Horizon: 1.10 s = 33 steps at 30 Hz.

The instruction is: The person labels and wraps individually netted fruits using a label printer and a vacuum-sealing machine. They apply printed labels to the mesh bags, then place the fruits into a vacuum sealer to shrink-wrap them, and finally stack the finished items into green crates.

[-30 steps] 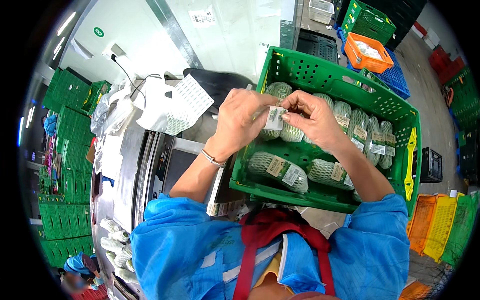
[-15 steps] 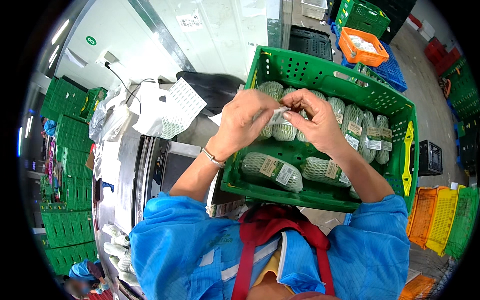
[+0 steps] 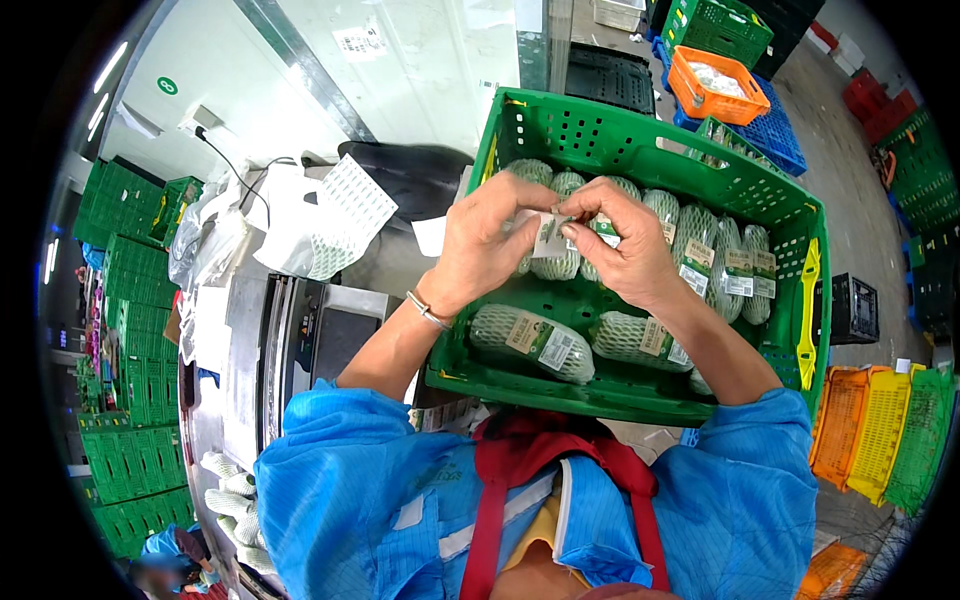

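Observation:
Above a large green plastic crate (image 3: pixel 640 395), my left hand (image 3: pixel 487 240) and my right hand (image 3: pixel 630 245) meet with fingertips pinched on a small whitish label (image 3: pixel 551 236) with dark marks. A white paper piece (image 3: pixel 430 237) sticks out beyond my left hand; whether it joins the label is hidden. Inside the crate, several oblong packs in white foam netting, such as this pack (image 3: pixel 693 250), stand in a row along the far side. Two more lie nearer me, a left pack (image 3: pixel 533 343) and a right pack (image 3: pixel 640 338), each with a beige-and-green label. My hands cover part of the row.
Left of the crate, a metal-topped bench holds a dark-plated device (image 3: pixel 335 325), white plastic bags (image 3: pixel 290 220), a sheet of labels (image 3: pixel 350 215) and foam nets (image 3: pixel 235 505). Stacked green crates (image 3: pixel 145 390) stand far left; orange crates (image 3: pixel 840 425) stand right. Another person (image 3: pixel 175 550) is at lower left.
The label between my fingers has turned and shows more of its face. My hands remain close together over the crate. The whole view has shifted slightly.

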Tool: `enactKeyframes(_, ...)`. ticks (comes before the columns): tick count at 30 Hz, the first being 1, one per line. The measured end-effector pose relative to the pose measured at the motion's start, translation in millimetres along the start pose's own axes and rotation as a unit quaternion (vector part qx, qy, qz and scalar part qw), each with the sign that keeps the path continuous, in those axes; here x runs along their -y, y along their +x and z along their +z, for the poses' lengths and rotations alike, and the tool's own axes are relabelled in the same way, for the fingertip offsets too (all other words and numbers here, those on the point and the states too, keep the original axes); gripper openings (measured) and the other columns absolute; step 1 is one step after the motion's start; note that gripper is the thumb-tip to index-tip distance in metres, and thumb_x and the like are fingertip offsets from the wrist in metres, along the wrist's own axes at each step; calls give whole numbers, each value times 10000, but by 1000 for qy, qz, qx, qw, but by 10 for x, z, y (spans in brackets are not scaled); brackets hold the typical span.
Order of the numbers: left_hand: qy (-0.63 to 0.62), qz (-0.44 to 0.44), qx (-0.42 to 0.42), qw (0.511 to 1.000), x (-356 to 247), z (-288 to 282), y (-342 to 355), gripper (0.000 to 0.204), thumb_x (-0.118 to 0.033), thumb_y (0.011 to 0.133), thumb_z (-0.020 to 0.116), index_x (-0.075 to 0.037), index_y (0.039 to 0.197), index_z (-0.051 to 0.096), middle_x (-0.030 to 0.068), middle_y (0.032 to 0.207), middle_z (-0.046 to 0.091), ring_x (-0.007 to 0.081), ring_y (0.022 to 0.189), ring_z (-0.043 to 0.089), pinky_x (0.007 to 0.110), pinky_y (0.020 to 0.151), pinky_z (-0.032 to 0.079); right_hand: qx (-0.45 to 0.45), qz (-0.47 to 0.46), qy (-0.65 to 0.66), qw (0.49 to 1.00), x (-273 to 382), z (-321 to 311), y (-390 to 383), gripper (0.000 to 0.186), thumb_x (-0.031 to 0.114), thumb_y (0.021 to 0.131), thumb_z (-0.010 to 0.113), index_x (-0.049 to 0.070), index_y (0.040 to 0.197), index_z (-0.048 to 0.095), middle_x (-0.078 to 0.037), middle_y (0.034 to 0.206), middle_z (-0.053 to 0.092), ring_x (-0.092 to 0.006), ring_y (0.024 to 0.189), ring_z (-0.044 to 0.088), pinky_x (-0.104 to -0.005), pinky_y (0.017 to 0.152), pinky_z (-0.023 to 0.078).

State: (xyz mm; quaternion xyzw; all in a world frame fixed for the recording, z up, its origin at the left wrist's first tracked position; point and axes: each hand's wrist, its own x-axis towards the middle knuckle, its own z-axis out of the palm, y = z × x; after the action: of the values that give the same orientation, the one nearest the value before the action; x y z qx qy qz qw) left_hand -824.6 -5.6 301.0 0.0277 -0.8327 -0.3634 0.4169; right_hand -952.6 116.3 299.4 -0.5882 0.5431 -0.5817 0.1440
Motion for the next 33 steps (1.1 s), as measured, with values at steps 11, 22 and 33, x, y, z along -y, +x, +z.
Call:
enactKeyframes(11,95,98,16,991,-39,-171,-10,296,126,603,642,-42,846,649,82,845,602,202,727,581,273,616,472,-241,263,180,917,-785,-492,-30,57,75,788,613,22,788,593,-1,753,572,-83,688,497,-241,643,407)
enactKeyframes(22,176,167,-47,969,-188,-515,-95,274,44,593,654,-61,845,671,85,850,626,213,738,597,284,618,486,-297,378,-40,876,-1825,-175,137,183,95,736,655,-50,846,644,-122,771,638,-184,690,561,-320,642,435)
enactKeyframes(33,125,193,35,973,-112,-272,-116,291,-6,595,644,-84,875,661,69,888,610,221,753,585,314,645,463,-184,413,-321,832,-1962,-295,-156,208,170,765,642,10,886,591,-173,869,605,-310,785,585,-409,718,449)
